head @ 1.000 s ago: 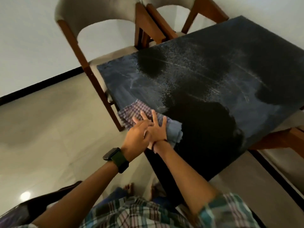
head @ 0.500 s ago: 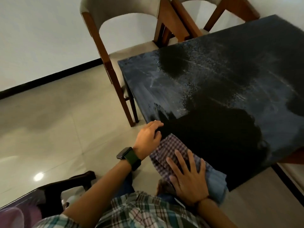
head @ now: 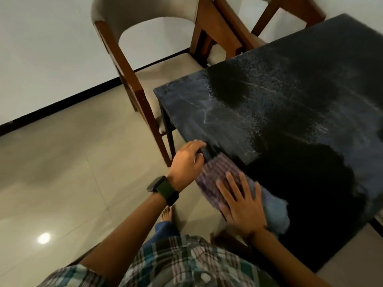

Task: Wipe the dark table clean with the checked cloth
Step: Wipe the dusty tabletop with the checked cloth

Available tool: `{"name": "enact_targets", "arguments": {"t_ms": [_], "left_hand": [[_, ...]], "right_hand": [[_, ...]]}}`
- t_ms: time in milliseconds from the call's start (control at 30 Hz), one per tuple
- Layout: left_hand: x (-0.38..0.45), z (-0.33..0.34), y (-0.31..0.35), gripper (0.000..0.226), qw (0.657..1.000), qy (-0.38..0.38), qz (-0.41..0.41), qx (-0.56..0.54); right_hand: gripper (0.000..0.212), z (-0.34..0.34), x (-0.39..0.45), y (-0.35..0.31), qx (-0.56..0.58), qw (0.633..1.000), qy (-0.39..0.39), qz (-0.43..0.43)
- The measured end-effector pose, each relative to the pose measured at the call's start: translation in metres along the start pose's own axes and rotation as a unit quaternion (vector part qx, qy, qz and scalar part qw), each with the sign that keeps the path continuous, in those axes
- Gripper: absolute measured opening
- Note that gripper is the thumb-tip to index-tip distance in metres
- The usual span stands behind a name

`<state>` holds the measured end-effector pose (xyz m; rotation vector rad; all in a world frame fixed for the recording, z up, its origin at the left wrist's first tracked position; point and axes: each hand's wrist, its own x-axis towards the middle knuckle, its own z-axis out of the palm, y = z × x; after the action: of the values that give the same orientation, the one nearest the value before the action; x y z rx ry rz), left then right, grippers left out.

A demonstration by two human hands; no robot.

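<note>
Cloth [head: 217,179] on the desk's [head: 300,112] near left edge, right hand [head: 242,206] flat on it, left hand [head: 186,162] at the desk edge just left, two chairs [head: 145,65] behind the desk.

A short-sleeved checked shirt [head: 182,264] in teal, white and dark stripes fills the bottom centre of the frame. A dark smartwatch [head: 162,189] with a green strap sits at centre left. Below it, blue trousers [head: 165,228] and a bare foot [head: 166,213].
</note>
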<state>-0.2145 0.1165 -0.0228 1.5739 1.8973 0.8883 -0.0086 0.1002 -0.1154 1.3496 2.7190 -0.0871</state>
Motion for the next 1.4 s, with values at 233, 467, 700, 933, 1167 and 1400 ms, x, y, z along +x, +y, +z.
{"name": "enact_targets", "arguments": {"t_ms": [233,467,700,933,1167,1400], "left_hand": [[0.023,-0.022,-0.023,0.032,1.0,-0.021,0.008,-0.003],[0.045,-0.046,-0.039,0.033,0.998,-0.022,0.05,0.008],[0.059,-0.053,-0.046,0.032,0.996,-0.081,0.047,-0.007],[0.078,-0.045,-0.049,0.036,0.994,-0.104,0.032,-0.025],[0.08,-0.06,-0.048,0.03,0.999,-0.022,0.02,-0.019],[0.084,-0.066,-0.042,0.036,0.999,0.005,0.017,0.036]], "right_hand": [[0.06,-0.001,0.017,-0.006,0.0,1.0,-0.014,0.003],[0.064,-0.041,0.212,-0.064,-0.005,0.999,-0.043,0.031],[0.06,-0.021,0.112,-0.043,0.004,0.998,-0.023,0.066],[0.056,0.0,-0.009,-0.01,-0.007,0.993,-0.011,0.115],[0.061,-0.029,0.186,-0.061,0.019,0.998,-0.012,0.055],[0.063,-0.052,0.309,-0.096,0.025,0.999,-0.039,0.002]]}}
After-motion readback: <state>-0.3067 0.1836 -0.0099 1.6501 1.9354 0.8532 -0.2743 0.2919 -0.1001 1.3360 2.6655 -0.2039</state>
